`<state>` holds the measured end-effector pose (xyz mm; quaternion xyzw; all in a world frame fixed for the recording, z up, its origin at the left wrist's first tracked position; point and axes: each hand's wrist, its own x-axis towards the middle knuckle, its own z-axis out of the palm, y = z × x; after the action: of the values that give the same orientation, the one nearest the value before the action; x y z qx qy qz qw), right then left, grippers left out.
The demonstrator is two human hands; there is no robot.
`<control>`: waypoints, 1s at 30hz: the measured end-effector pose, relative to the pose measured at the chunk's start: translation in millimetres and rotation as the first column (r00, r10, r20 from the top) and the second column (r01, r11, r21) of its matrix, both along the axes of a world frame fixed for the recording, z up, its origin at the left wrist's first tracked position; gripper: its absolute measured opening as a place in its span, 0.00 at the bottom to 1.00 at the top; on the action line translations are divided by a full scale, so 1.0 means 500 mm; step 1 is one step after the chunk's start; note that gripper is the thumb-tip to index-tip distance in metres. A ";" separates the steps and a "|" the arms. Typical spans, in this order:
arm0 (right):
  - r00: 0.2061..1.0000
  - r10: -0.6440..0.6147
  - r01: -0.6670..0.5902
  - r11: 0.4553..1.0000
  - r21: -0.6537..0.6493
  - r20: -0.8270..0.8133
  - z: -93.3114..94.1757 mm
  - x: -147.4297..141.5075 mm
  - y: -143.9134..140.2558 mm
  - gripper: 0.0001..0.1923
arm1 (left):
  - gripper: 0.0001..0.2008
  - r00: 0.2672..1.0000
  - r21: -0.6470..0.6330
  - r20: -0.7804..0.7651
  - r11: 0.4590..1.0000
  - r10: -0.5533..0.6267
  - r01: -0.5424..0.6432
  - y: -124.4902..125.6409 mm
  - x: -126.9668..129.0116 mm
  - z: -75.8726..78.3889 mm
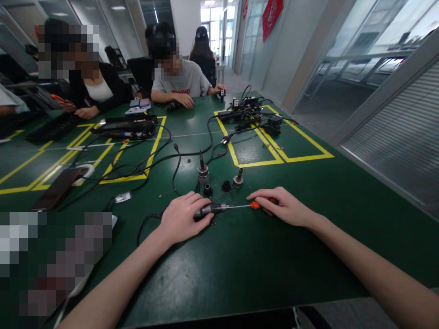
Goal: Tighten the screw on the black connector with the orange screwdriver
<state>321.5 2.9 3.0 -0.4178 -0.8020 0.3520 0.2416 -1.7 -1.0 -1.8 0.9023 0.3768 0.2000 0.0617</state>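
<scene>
The black tool (205, 210) is laid on the green table (257, 265) and is grasped from above by the left hand (184, 215). To the tool's right end an orange screwdriver (254, 205) is pointed, pinched by the right hand (284, 207). Beyond the tool, metal parts (203, 175) and black caps (226, 186) are placed, and farther, yellow tape (262, 163).

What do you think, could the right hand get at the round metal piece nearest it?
Probably yes: the right hand is near the metal piece with nothing visible between, though that hand holds an orange tool.
</scene>
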 end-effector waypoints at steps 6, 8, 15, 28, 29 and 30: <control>0.992 -0.062 0.064 0.998 0.013 -0.106 -0.002 0.004 0.002 0.17 | 0.11 1.000 0.007 -0.001 1.000 0.000 0.000 0.000 0.001 0.001; 0.988 -0.089 0.089 0.996 -0.007 -0.128 -0.005 0.005 0.004 0.18 | 0.11 1.000 0.006 0.001 1.000 -0.002 0.002 0.000 0.000 0.001; 0.999 -0.006 0.003 0.997 -0.084 -0.045 -0.008 0.002 0.004 0.21 | 0.11 1.000 0.013 -0.010 1.000 0.001 -0.001 0.000 -0.001 0.000; 0.983 -0.118 0.114 0.993 -0.035 -0.139 -0.005 0.004 0.006 0.19 | 0.11 1.000 0.021 0.006 1.000 -0.003 0.002 0.001 0.000 -0.003; 0.987 -0.105 0.102 0.994 -0.033 -0.119 -0.004 0.004 0.006 0.19 | 0.11 1.000 0.019 0.005 1.000 -0.002 0.002 0.001 0.000 -0.002; 0.991 -0.092 0.089 0.995 -0.039 -0.100 -0.002 0.004 0.006 0.19 | 0.11 1.000 0.018 0.005 1.000 -0.001 0.001 0.001 0.000 -0.002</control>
<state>323.5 5.7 1.8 -0.4393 -0.7626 0.3754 0.2907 -1.9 -0.7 -2.9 0.9026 0.3743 0.2056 0.0544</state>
